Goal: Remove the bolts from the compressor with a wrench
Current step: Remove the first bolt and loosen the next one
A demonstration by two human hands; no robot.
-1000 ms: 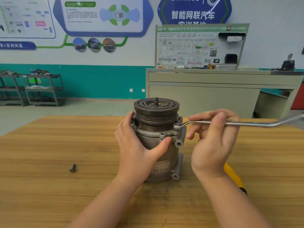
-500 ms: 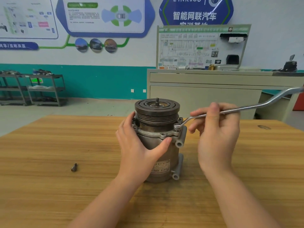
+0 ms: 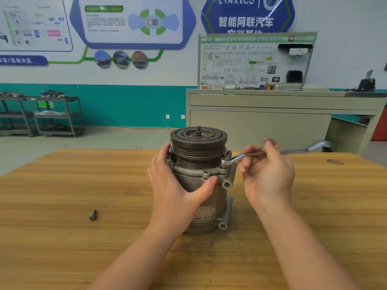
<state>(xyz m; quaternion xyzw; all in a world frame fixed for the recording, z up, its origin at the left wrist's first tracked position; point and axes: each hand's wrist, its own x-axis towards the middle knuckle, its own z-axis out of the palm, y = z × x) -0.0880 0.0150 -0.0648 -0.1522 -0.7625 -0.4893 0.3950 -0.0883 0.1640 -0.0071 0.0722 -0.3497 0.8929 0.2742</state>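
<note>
On a wooden bench (image 3: 62,185), the left hand (image 3: 176,189) grasps a heavy-looking compressor (image 3: 199,164); right hand (image 3: 270,174) fingers curl round the stiff wrench (image 3: 236,158), best held by its shaft.

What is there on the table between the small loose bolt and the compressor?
In the head view, only bare wood of the table lies between the loose bolt and the compressor; nearer the compressor, the left hand grips its body.

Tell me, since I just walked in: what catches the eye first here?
The compressor stands upright mid-table, the left hand wrapped round its body. The right hand holds a wrench whose ring end sits on a bolt at the flange. One loose bolt lies on the table's left.
</note>
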